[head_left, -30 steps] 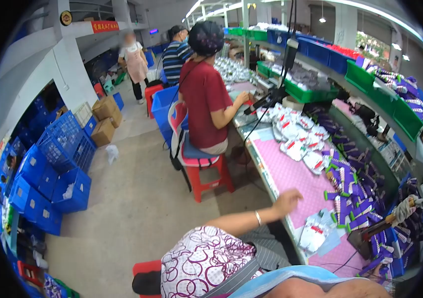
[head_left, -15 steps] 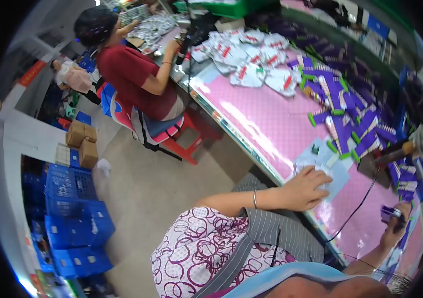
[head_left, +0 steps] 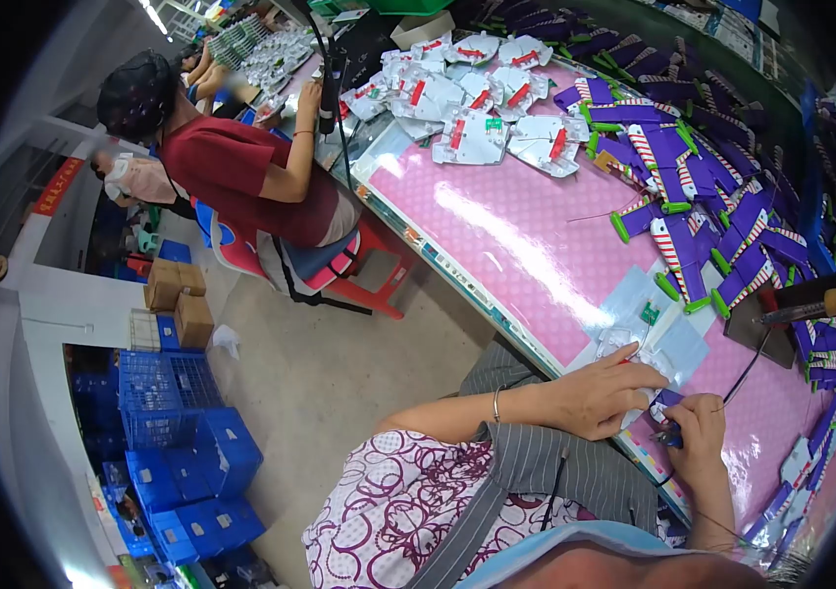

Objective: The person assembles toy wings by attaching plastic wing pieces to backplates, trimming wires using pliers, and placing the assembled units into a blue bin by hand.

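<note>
My left hand point(head_left: 602, 393) lies over a white plastic part point(head_left: 646, 365) at the near edge of the pink-covered table, its fingers bent round the part. A small green board point(head_left: 650, 313) shows just beyond it, on a pale blue sheet point(head_left: 688, 350). Close by on the right, my right hand point(head_left: 698, 432) is closed round a small dark purple piece point(head_left: 668, 401), near the white part. A dark tool-like item shows at its fingertips, too small to make out fully.
White parts with red pieces point(head_left: 477, 93) are heaped at the far side. Purple and green parts point(head_left: 722, 216) cover the right side. A soldering iron point(head_left: 796, 312) rests on a dark stand, its cable nearby. A co-worker in red point(head_left: 232, 162) sits at the left.
The view has tilted down toward the table. My left hand has moved onto the white part, and my right hand has come in from the right beside it with the purple piece.
</note>
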Tool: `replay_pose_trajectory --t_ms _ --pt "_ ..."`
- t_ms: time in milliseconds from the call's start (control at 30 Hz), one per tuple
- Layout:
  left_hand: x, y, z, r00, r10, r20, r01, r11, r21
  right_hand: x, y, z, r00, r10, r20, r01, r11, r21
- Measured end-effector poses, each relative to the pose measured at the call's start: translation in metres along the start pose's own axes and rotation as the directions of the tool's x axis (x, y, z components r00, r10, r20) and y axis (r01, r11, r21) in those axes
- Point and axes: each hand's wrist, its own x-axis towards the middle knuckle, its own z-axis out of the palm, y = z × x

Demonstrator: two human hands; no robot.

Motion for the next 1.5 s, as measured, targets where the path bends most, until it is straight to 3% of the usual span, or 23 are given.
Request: replay_pose_trajectory --t_ms 233,300,367,433,600,667,733,800,900,967,1000,1033,1100,1133,1167,1200,1300,1367,1433,1500 --pt "-0.006 -0.005 -0.008 0.984 0.09 -0.154 -0.099 0.994 -0.048 -0.004 -0.002 0.017 0.999 -0.041 -0.006 0.041 0.999 0.027" --pt "-0.021 0.001 -0.021 0.971 -0.036 -0.236 0.12 0.929 0.349 -0.006 -0.001 0.02 0.999 -0.044 -0.032 0.045 0.999 0.012" --pt "-0.028 -0.003 -0.025 0.914 -0.197 -0.355 0.305 0.91 0.28 -0.012 0.004 0.023 0.998 -0.05 -0.043 0.05 0.999 0.001" --pt "-0.033 -0.003 -0.024 0.882 -0.342 -0.324 0.43 0.864 0.26 -0.017 0.01 0.024 0.998 -0.06 -0.01 0.06 0.998 -0.006" --pt "-0.019 0.0 -0.001 0.908 -0.312 -0.281 0.353 0.93 0.107 -0.02 0.005 0.021 0.999 -0.027 -0.039 0.024 0.996 -0.085" --pt "-0.016 0.003 0.005 0.839 -0.409 -0.36 0.379 0.913 -0.153 -0.018 0.006 0.021 0.996 -0.069 -0.058 0.065 0.996 -0.055" --pt "-0.009 0.01 0.008 0.822 -0.449 -0.349 0.374 0.889 -0.264 -0.02 0.006 0.023 0.994 -0.069 -0.08 0.062 0.995 -0.08" --pt "0.0 0.023 0.011 0.752 -0.596 -0.283 0.415 0.761 -0.499 -0.02 0.006 0.022 0.991 -0.081 -0.103 0.071 0.993 -0.098" --pt "0.004 0.026 0.013 0.773 -0.597 -0.212 0.394 0.715 -0.577 -0.02 0.006 0.016 0.991 -0.086 -0.105 0.07 0.986 -0.149" --pt "0.008 0.031 0.013 0.788 -0.599 -0.143 0.434 0.705 -0.561 -0.018 0.008 0.012 0.965 -0.239 -0.109 0.202 0.94 -0.277" --pt "0.01 0.033 0.012 0.796 -0.6 -0.077 0.472 0.696 -0.541 -0.018 0.006 0.008 0.965 -0.24 -0.107 0.202 0.939 -0.279" --pt "0.011 0.034 0.011 0.796 -0.6 -0.081 0.47 0.696 -0.542 -0.017 0.004 0.003 0.971 -0.21 -0.115 0.174 0.948 -0.265" --pt "0.012 0.034 0.005 0.763 -0.647 -0.012 0.467 0.563 -0.682 -0.017 0.004 0.0 0.974 -0.189 -0.122 0.154 0.956 -0.249" --pt "0.014 0.036 0.0 0.761 -0.648 -0.019 0.465 0.566 -0.681 -0.018 0.005 -0.001 0.986 -0.068 -0.151 0.051 0.992 -0.112" --pt "0.017 0.037 -0.005 0.727 -0.686 0.019 0.473 0.48 -0.739 -0.018 0.006 -0.001 0.985 0.058 -0.162 -0.054 0.998 0.03" --pt "0.019 0.038 -0.008 0.693 -0.718 0.064 0.475 0.388 -0.79 -0.017 0.006 -0.004 0.985 0.055 -0.164 -0.051 0.998 0.032" --pt "0.021 0.036 -0.007 0.682 -0.729 0.059 0.458 0.363 -0.811 -0.017 0.0 -0.012 0.996 0.011 -0.085 -0.02 0.995 -0.102" --pt "0.022 0.036 -0.005 0.675 -0.734 0.072 0.463 0.346 -0.816 -0.015 -0.006 -0.006 0.962 -0.246 -0.117 0.198 0.926 -0.322" --pt "0.022 0.037 -0.005 0.666 -0.741 0.088 0.473 0.328 -0.818 -0.015 -0.005 -0.005 0.955 -0.259 -0.142 0.202 0.923 -0.328" --pt "0.023 0.037 -0.007 0.631 -0.759 0.163 0.456 0.192 -0.869 -0.014 -0.001 -0.01 0.977 -0.154 -0.145 0.119 0.966 -0.228"
